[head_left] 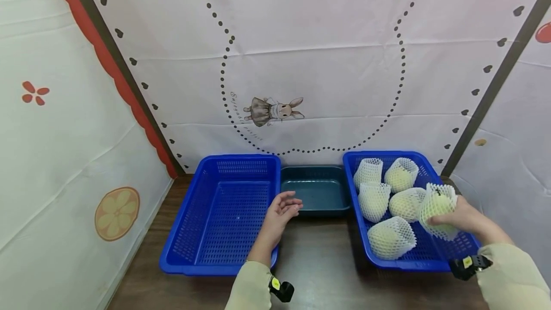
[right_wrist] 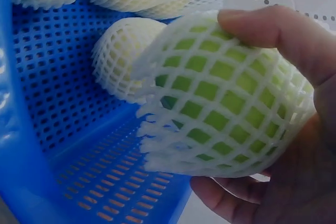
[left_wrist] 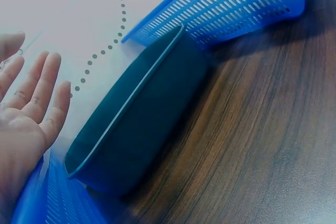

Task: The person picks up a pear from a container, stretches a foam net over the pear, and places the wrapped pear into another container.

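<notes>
My right hand (head_left: 467, 216) grips a round pale-green fruit in a white foam net (head_left: 438, 207), held over the right side of the right blue basket (head_left: 467, 248). In the right wrist view the thumb lies across the top of the netted fruit (right_wrist: 226, 98) and fingers curl beneath it. Several more netted fruits (head_left: 373, 201) lie in that basket. My left hand (head_left: 279, 216) hovers between the left blue basket (head_left: 236, 224) and the dark green tray (head_left: 316, 190), holding nothing. Its fingers look loosely extended in the left wrist view.
The left blue basket and the green tray hold nothing visible. All the containers stand on a dark wooden table (head_left: 318, 257). A white printed cloth (head_left: 318, 80) rises behind them, and similar cloth stands on both sides.
</notes>
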Available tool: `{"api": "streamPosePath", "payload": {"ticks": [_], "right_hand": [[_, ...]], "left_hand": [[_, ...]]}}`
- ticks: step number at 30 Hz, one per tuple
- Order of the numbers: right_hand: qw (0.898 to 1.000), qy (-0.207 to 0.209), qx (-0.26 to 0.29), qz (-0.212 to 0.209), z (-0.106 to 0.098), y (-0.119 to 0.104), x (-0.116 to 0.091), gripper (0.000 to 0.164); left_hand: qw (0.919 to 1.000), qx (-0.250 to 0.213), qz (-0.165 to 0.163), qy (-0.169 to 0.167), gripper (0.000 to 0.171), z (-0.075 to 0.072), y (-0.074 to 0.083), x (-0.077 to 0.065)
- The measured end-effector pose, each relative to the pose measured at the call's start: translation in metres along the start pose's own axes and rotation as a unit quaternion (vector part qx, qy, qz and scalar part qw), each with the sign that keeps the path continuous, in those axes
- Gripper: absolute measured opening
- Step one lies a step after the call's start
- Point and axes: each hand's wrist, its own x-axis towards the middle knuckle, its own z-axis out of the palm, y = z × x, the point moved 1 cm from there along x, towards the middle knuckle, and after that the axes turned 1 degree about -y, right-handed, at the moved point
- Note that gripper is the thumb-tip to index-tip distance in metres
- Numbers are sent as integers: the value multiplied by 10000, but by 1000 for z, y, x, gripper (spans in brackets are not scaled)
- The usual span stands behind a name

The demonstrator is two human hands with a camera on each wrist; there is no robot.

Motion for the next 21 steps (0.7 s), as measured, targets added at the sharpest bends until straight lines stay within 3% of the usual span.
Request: {"api": "streamPosePath", "payload": {"ticks": [8, 21], "right_hand": [[9999, -129, 80, 37, -1, 10, -9, 75], [9996, -145, 20, -259, 2, 12, -20, 68]], "left_hand": [[10000, 57, 36, -27, 37, 4, 9, -3], [10000, 12, 2, 13, 36, 4, 7, -1]]}}
